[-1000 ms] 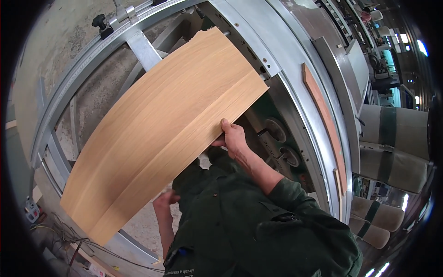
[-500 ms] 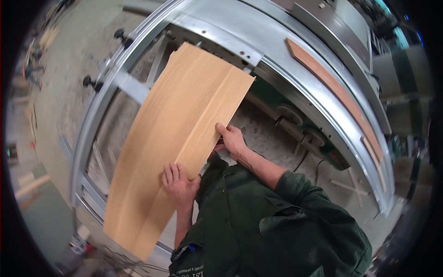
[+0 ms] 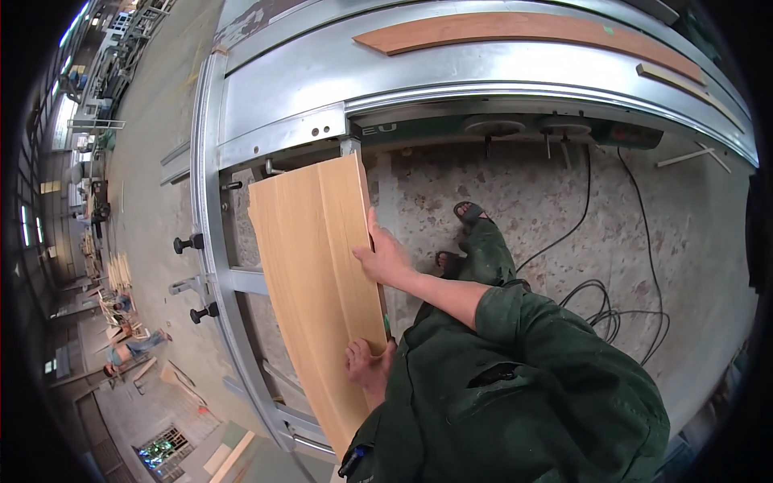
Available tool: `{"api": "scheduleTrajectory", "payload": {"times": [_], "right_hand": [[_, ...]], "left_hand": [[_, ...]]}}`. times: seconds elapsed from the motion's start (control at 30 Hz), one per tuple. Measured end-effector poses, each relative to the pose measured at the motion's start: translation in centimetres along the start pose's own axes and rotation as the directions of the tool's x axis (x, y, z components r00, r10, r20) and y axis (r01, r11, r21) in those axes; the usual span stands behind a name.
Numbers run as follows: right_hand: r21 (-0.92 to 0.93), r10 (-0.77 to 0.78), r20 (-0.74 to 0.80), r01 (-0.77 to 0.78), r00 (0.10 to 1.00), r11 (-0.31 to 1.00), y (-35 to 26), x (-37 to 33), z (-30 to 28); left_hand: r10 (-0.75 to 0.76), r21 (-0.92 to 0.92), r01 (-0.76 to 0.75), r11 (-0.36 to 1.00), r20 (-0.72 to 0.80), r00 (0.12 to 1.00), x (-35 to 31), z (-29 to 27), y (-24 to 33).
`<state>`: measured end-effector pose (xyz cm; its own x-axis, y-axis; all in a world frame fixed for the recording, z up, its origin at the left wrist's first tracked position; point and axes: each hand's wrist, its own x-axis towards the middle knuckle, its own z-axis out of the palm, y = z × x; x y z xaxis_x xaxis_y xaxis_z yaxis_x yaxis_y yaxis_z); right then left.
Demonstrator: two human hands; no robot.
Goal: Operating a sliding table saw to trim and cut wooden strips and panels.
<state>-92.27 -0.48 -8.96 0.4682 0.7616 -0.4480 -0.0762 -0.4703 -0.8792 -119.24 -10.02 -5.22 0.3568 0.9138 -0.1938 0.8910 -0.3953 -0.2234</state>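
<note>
A long, light-brown wooden panel (image 3: 310, 241) with straight grain lies over the open metal frame (image 3: 208, 173) at a slant. Its far end comes close to the metal table, and the near end disappears behind my dark green clothing. My right hand (image 3: 385, 256) grips the panel's right edge, thumb on the top face and fingers along the side. Nearer to my body, my left hand (image 3: 367, 366) holds the same edge with bent fingers resting on the face. The panel's underside is hidden.
On the silver metal table (image 3: 282, 92) lie a reddish-brown wooden board (image 3: 515, 30) and a thin wood strip (image 3: 688, 87). Black knobs (image 3: 189, 243) stick out from the frame's left rail. Black cables (image 3: 608, 314) coil on the floor at right. A person (image 3: 137, 350) is far left.
My view has swung, so the panel and table appear turned, with more floor and my feet showing. Both hands stay on the panel's right edge.
</note>
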Motion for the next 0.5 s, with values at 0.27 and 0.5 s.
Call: {"api": "scheduleTrajectory", "payload": {"times": [0.27,0.5], "right_hand": [[-0.003,-0.029,0.014,0.029,0.999,1.000,0.3,0.0,0.3],[0.019,-0.076,0.033,0.075,0.997,0.997,-0.4,-0.3,-0.3]], "left_hand": [[-0.015,-0.138,0.025,0.990,0.070,0.997,-0.6,0.4,-0.9],[-0.014,-0.162,-0.014,0.987,-0.168,0.986,-1.0,0.1,0.2]]}}
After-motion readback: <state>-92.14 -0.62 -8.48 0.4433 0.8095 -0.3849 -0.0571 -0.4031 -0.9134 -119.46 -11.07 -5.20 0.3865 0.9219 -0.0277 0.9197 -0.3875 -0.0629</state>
